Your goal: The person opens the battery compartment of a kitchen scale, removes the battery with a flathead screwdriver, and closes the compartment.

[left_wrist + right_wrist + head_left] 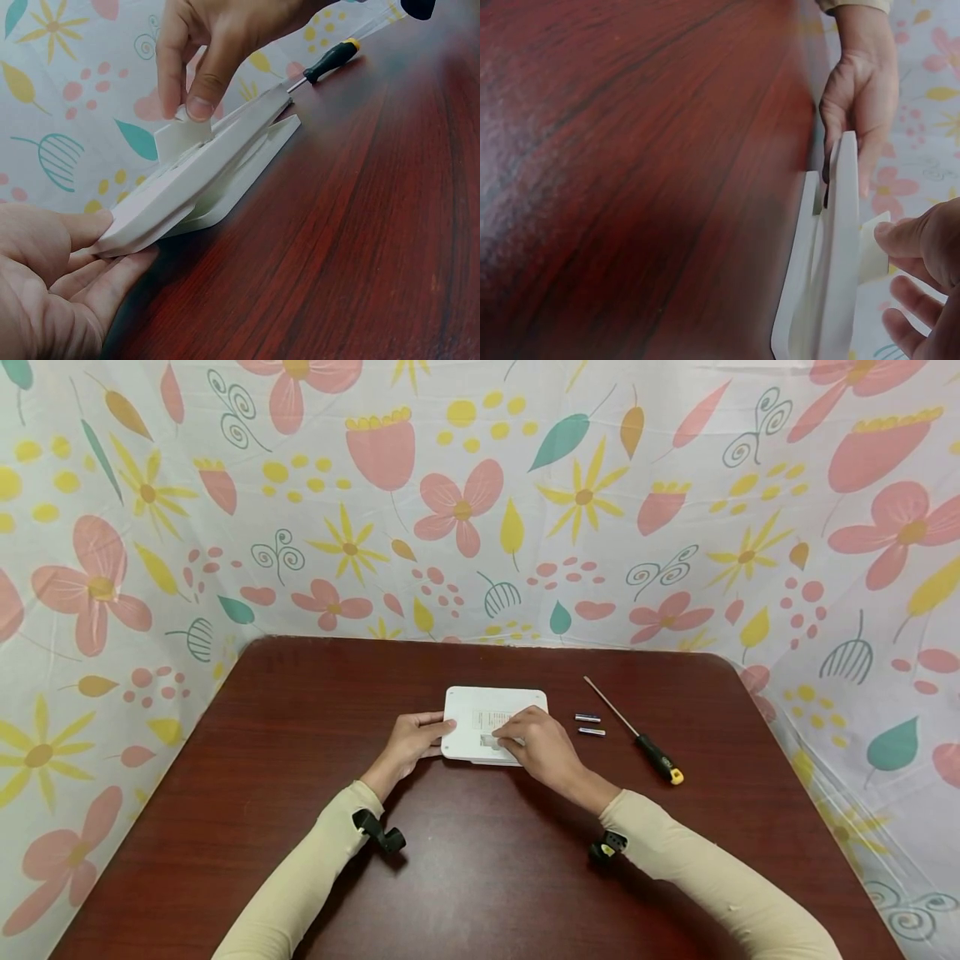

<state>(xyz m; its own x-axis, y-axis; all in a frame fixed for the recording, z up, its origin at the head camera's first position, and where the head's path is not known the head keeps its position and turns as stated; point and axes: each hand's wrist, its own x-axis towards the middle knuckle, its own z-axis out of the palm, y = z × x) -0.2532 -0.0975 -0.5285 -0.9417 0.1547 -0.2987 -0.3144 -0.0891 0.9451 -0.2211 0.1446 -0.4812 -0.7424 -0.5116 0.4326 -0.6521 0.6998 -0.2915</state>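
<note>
A flat white device [463, 706] lies over the table with its labelled side up, a small compartment near its front edge. My left hand [408, 743] grips its left edge, thumb on top and fingers underneath. In the left wrist view a thin white panel [251, 169] angles out below the device body. My right hand [547, 747] pinches a small white cover [180, 139] between thumb and finger. The cover stands upright against the device's top face. Whether it is joined to the device there, I cannot tell.
Two small batteries [588, 718] lie on the dark wooden table [300, 760], just right of the device. Farther right rests a screwdriver [656, 756] with a black and yellow handle. A flower-printed cloth [465, 585] hangs behind the table.
</note>
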